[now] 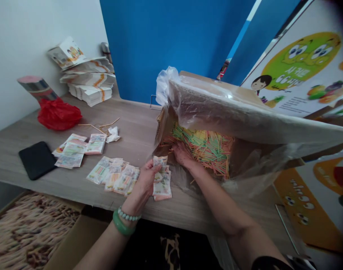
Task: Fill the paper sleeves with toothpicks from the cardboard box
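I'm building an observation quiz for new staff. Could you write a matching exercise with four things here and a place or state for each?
1. Left hand
2. Right hand
3. Red plastic bag
4. Black flat device

A. Among coloured sticks
B. Lying flat, left of the grouped packets
C. Holding a small printed packet
D. Crumpled, beside a tilted cylinder

Pairs: 1-C, 2-A, 3-D, 4-B

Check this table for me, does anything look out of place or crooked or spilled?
A few thin sticks lie loose beside a crumpled white scrap, apart from the coloured sticks in the box where the right hand is. Farther back, the white stack looks uneven, with a printed carton tilted on top.
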The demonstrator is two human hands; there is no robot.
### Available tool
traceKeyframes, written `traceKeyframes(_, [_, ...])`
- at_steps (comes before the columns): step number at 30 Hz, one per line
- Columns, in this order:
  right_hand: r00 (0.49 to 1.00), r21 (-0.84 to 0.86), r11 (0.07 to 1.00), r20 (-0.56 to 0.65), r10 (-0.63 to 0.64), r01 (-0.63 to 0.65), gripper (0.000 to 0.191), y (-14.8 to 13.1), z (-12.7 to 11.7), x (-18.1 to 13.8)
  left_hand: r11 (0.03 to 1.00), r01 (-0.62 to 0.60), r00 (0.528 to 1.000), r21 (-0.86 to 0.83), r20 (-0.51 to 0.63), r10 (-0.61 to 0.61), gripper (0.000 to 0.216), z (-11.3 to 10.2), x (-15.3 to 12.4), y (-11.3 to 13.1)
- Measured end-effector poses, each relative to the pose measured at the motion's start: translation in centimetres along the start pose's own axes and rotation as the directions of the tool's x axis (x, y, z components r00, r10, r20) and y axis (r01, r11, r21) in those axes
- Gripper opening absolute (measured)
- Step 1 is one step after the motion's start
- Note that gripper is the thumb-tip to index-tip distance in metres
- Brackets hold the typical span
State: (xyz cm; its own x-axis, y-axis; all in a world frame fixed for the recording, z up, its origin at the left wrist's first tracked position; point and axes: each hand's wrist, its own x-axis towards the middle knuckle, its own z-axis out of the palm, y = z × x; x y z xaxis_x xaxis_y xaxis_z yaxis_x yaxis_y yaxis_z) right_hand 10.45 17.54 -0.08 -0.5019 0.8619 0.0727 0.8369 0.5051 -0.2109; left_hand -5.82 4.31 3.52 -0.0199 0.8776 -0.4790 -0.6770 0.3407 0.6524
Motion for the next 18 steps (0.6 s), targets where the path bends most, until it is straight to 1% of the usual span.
traceKeyframes(1, [0.998,0.058,0.998,-0.061,0.031,-0.027,0.022,0.5,0.0,0.1,1.000,0.015,1.000,-0.004,0.005,-0.015,0.033,-0.1,0.0,-0.1])
traceKeyframes(2, [0.988,0.170,0.984,-0.132,0.082,-0.059,0.016,1.1,-0.1,0.1,1.000,0.023,1.000,-0.006,0.008,-0.023,0.033,-0.2,0.1,-0.1])
traceKeyframes(3, [0.968,0.314,0.946,-0.199,0.152,-0.084,0.009,1.8,-0.3,0.2,1.000,0.028,1.000,-0.006,0.009,-0.028,0.033,-0.4,0.1,-0.2])
traceKeyframes(4, [0.940,0.460,0.883,-0.251,0.230,-0.093,0.003,2.4,-0.4,0.1,1.000,0.028,1.000,-0.006,0.007,-0.028,0.032,-0.5,0.1,-0.2])
traceKeyframes(5, [0.910,0.582,0.809,-0.287,0.300,-0.083,0.003,3.0,-0.6,0.0,1.000,0.027,1.000,-0.005,0.006,-0.027,0.032,-0.6,0.1,-0.3])
traceKeyframes(7, [0.858,0.716,0.697,-0.330,0.393,-0.044,0.006,3.6,-0.8,-0.6,1.000,0.028,1.000,0.001,0.010,-0.028,0.031,-0.8,0.2,-0.4])
traceKeyframes(9, [0.838,0.776,0.630,-0.336,0.429,-0.011,0.012,3.5,-0.6,-1.6,0.999,0.028,0.999,0.017,0.023,-0.029,0.032,-0.6,0.3,-0.5])
traceKeyframes(11, [0.848,0.834,0.551,-0.295,0.440,0.004,0.015,2.8,0.1,-2.8,0.999,0.028,0.999,0.043,0.038,-0.029,0.033,-0.2,0.4,-0.6])
traceKeyframes(12, [0.861,0.850,0.527,-0.266,0.434,-0.003,0.017,2.4,0.6,-3.3,0.998,0.022,0.999,0.061,0.041,-0.024,0.033,0.1,0.5,-0.7])
traceKeyframes(15, [0.884,0.856,0.517,-0.222,0.412,-0.026,0.021,1.5,1.6,-4.4,0.988,-0.030,0.998,0.152,0.052,0.022,0.030,0.9,0.6,-1.0])
traceKeyframes(18, [0.890,0.862,0.506,-0.203,0.408,-0.035,0.024,1.2,1.5,-4.8,0.949,-0.171,0.985,0.266,0.076,0.156,0.021,1.4,0.6,-1.2])
